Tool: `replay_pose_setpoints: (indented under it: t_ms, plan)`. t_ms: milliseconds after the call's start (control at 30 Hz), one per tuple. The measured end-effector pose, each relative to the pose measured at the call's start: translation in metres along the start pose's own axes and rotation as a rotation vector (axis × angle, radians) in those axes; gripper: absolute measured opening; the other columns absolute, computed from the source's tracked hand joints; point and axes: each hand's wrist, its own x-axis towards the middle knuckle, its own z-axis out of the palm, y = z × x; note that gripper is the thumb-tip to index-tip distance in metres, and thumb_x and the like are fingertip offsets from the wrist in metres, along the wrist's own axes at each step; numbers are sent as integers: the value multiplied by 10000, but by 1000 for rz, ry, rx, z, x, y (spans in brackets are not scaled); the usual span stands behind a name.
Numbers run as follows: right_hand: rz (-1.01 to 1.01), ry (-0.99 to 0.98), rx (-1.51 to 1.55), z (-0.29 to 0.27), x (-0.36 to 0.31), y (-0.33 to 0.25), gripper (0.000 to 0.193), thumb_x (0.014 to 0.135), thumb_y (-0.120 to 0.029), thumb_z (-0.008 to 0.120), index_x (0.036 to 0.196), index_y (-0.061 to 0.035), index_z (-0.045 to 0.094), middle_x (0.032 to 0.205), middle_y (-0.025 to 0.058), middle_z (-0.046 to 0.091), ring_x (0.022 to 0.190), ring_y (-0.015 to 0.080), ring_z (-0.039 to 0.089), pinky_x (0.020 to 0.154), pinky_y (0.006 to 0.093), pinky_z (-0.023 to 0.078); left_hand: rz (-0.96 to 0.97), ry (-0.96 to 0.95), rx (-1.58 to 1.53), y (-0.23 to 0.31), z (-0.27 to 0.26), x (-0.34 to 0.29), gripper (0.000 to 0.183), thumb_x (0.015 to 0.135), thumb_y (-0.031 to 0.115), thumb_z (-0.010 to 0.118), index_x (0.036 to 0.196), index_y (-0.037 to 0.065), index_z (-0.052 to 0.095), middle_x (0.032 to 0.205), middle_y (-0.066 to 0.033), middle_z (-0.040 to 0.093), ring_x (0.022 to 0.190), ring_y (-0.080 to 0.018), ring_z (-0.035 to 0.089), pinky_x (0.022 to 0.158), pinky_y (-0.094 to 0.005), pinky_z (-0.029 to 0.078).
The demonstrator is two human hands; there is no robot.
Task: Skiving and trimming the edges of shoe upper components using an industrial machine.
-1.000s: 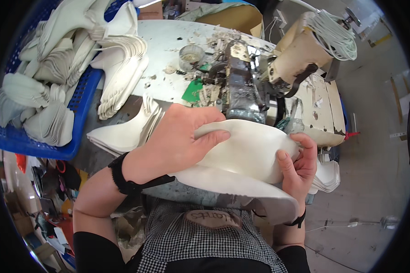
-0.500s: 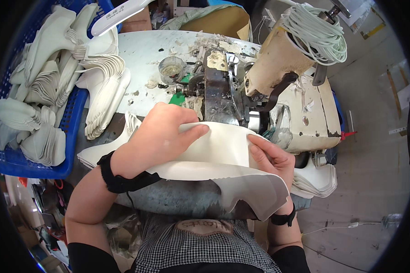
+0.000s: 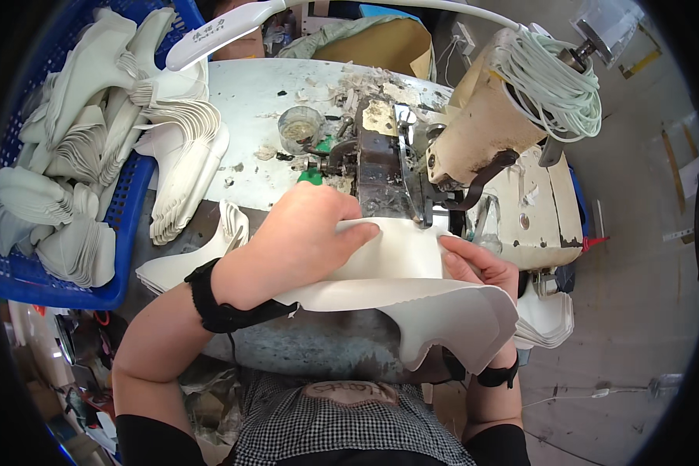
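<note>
Across the lower middle of the view, the worktop [image 3: 248,89] runs from its pale far edge, littered with scraps, to a dark, worn near edge. At its right side stands a cream machine [image 3: 478,132] with a dark metal bed; over its left edge juts a blue basket [image 3: 50,286] filled with pale shaped pieces. The curved white piece [image 3: 404,256] lies above the near edge, right of centre and directly before the machine; its upper rim and the metal parts appear close, though contact cannot be told. A notched, greyer flap hangs toward the near edge. The left hand [image 3: 299,248] and the right hand [image 3: 481,264] are apart from one another, each closed on the piece: the left with its thumb on the near face, the right pinching the right-hand end. Left of the hands, a stack of similar pieces [image 3: 182,264] lies near the worktop's near left corner; a small clear dish [image 3: 299,128] stands farther back.

Handling (judged): light, thin and pliant, with enough spring to hold a curve; the smooth face may slide, and a hard pinch could crease it. Best held along the upper rim, well spread, thumbs flat, leaving the flap free.
</note>
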Motion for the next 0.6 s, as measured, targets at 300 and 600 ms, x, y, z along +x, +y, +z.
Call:
replay_pose_setpoints:
  t_ms: [300,600]
  plan:
    - [-190,-9,-255,-34,-1,-16,311,857,-119,589,1108,50,659,851,44,683,738,85,625,669,214,512,-102,-190,-5,13,-12,-1,343,795,290,714,858,-47,688,745,-232,652,710,-355,657,682,-405,520]
    - [-279,334,-238,-56,-29,-40,464,755,-42,700,1199,37,593,1030,97,638,842,146,636,732,249,516,123,-13,27,25,38,8,350,787,231,754,1002,-14,628,665,-154,625,608,-273,647,578,-346,494]
